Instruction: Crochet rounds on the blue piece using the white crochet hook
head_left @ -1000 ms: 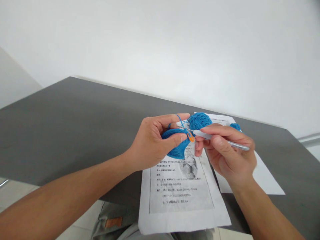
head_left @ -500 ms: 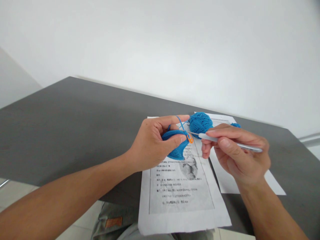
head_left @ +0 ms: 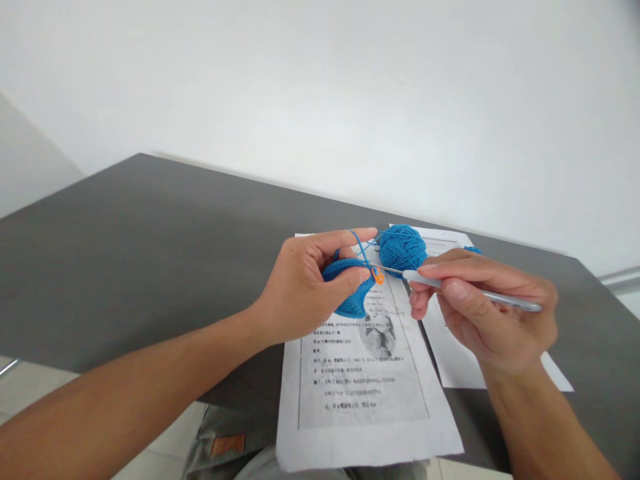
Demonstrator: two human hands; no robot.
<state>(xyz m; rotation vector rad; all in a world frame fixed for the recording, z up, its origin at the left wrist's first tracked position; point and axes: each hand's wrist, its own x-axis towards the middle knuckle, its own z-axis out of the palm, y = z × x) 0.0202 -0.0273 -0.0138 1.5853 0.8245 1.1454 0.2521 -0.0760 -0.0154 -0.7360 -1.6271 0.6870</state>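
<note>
My left hand [head_left: 310,280] pinches a curved piece of blue crochet [head_left: 354,305] between thumb and fingers. A strand of blue yarn [head_left: 361,247] runs over its stretched index finger down to the work's edge. An orange stitch marker [head_left: 377,275] hangs at that edge, just past the thumb tip. In my right hand [head_left: 490,307] is a crochet hook [head_left: 423,277] with a pale grip, held like a pen. Its thin metal tip reaches left to the crochet's edge beside the marker; the exact stitch is too small to make out.
Behind the hands lies a ball of blue yarn [head_left: 403,249], with another bit of blue yarn [head_left: 473,250] farther right. A printed sheet [head_left: 370,433] lies under the work and overhangs the front edge of the dark table [head_left: 190,267]. A second sheet [head_left: 460,367] is partly under my right hand. A white wall [head_left: 320,100] stands behind.
My right hand has drawn the crochet hook slightly to the right and down. The crochet piece and stitch marker have shifted a little left with my left hand, still gripped.
</note>
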